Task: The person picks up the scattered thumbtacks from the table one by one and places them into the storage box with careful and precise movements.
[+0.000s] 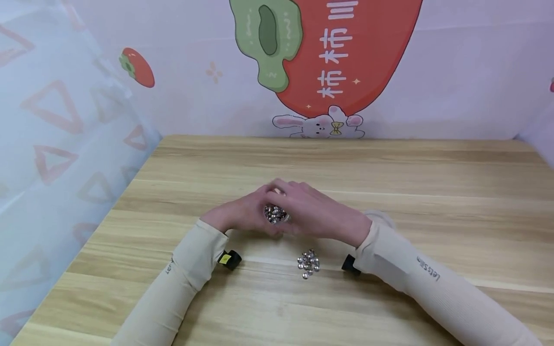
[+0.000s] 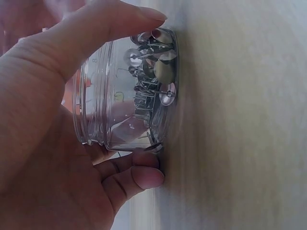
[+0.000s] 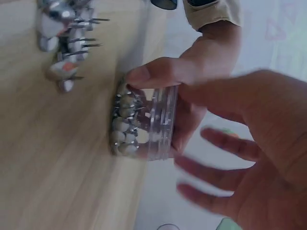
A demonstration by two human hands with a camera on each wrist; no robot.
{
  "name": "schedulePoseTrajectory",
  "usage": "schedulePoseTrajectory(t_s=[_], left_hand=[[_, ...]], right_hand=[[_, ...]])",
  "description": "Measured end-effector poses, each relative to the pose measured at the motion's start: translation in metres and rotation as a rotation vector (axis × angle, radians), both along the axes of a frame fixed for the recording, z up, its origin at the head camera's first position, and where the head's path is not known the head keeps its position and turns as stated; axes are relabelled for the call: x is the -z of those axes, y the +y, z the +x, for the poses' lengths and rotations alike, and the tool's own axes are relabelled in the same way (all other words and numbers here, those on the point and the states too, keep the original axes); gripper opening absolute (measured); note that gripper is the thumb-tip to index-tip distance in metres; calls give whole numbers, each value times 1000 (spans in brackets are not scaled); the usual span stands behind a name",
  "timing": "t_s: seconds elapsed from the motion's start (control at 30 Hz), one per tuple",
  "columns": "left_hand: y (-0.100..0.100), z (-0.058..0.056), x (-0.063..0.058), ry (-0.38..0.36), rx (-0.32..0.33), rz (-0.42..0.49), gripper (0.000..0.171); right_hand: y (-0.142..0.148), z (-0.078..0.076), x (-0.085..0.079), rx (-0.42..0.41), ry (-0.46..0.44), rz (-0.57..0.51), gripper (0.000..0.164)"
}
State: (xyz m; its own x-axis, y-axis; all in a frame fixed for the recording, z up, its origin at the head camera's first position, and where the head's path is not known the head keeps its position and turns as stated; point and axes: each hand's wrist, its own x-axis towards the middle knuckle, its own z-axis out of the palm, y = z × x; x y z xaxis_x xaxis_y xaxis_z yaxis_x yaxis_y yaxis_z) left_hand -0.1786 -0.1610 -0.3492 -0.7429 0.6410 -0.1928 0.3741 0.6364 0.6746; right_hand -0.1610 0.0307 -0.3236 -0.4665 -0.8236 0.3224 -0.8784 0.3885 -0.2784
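My left hand (image 1: 244, 214) grips a small clear plastic jar (image 2: 117, 98) around its sides, thumb on one side and fingers on the other. Silver thumbtacks (image 2: 146, 81) lie in its lower part, their round heads and pins showing through the wall. The jar's threaded mouth has no lid on it, and its base is right at the table. Over the mouth, my right hand (image 3: 268, 158) has its fingers loosely bent and spread, with nothing in them. On the near side of the jar, a loose pile of thumbtacks (image 1: 308, 263) lies on the table.
A clear round lid-like piece (image 1: 383, 217) lies behind my right wrist, partly covered by the sleeve. Black wrist straps (image 1: 231, 259) show below the cuffs. The wooden table (image 1: 277, 307) ends at a printed cloth backdrop (image 1: 190, 96) behind and at the left.
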Motion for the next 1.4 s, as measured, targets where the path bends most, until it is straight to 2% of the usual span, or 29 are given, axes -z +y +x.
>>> schedulePoseTrajectory(t_s=[0.07,0.13,0.2,0.27,0.53,0.67,0.8,0.93,1.0,1.1,1.23,1.4], left_hand=[[0,0,0,-6,10,3,82],[0,0,-1,-32,-15,-18,93],[1,1,-1,-46,-48,-58,101],[1,1,-1,-56,-75,-87,103],[1,4,-2,-42,-106,-128,92],[1,4,-4,-13,-86,-109,96],[1,4,-5,-18,-23,-71,77],[1,3,-6,-19,5,-102,61],[0,2,-5,14,15,-125,59],[1,1,-5,25,-16,-145,56],[2,1,-4,-1,-62,-136,60],[1,1,-3,26,-74,-121,68]], right_hand=[[2,0,-2,12,10,25,72],[4,1,-3,28,9,46,90],[4,2,-4,37,2,59,99],[4,2,-4,41,-9,68,103],[2,6,-4,45,-26,104,104],[0,11,-8,37,0,121,103],[0,22,-12,11,40,136,98],[6,38,-15,-21,48,151,95],[12,46,-15,-32,50,166,95],[20,58,-14,-50,49,192,93],[30,74,-15,-76,37,206,89],[35,85,-15,-96,62,195,83]])
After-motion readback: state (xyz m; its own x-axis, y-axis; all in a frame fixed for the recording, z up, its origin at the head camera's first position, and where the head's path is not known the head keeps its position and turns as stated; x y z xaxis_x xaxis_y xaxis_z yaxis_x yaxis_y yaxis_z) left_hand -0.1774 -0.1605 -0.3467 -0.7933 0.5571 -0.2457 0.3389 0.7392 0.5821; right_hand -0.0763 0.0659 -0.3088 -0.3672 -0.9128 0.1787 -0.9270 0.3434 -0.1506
